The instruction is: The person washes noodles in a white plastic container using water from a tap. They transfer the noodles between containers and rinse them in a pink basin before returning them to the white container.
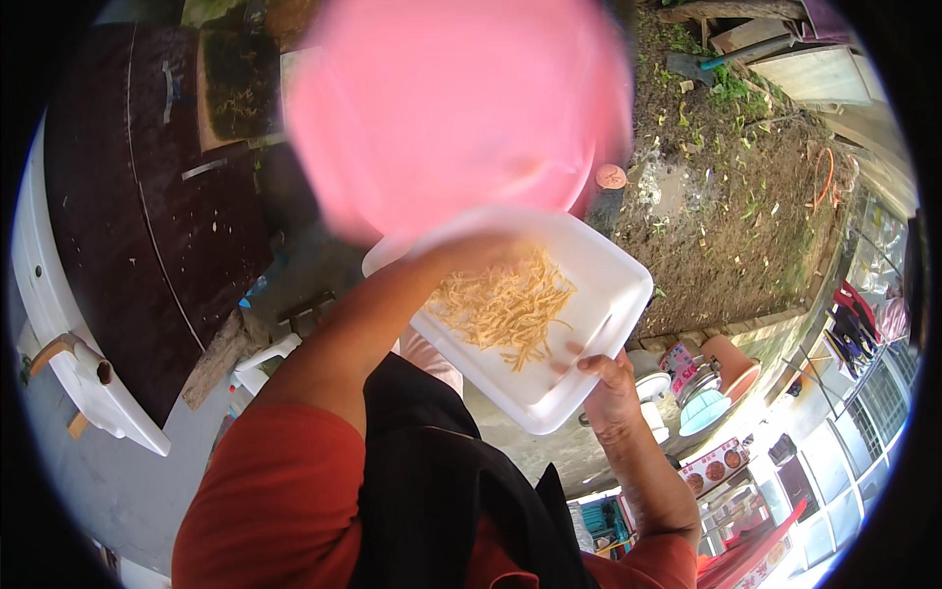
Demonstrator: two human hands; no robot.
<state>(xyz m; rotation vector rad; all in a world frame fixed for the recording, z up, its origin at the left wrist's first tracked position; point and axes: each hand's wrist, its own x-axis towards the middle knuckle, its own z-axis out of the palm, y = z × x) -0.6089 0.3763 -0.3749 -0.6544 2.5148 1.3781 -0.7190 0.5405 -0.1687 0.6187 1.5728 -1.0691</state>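
A white rectangular plastic tray [600, 294] is tilted in front of my body. Thin, pale yellow-brown strips of food [508, 309] lie heaped across its middle and far side. My right hand [612, 386] grips the tray's near right rim, thumb over the edge. Reaching across from the left, my left hand [489, 252] is blurred over the far part of the heap; whether its fingers hold any strips cannot be made out. Just beyond, a large pink plastic basin [456, 110] looms close to the camera, blurred, and overlaps the tray's far edge. What supports the basin is hidden.
A dark brown tabletop or board [147, 221] stands on the left, beside a white sink [96, 390]. Bare soil with weeds [721, 243] stretches to the right. Stacked basins [706, 408] sit by its edge. Part of a white plastic chair [257, 368] is near my left arm.
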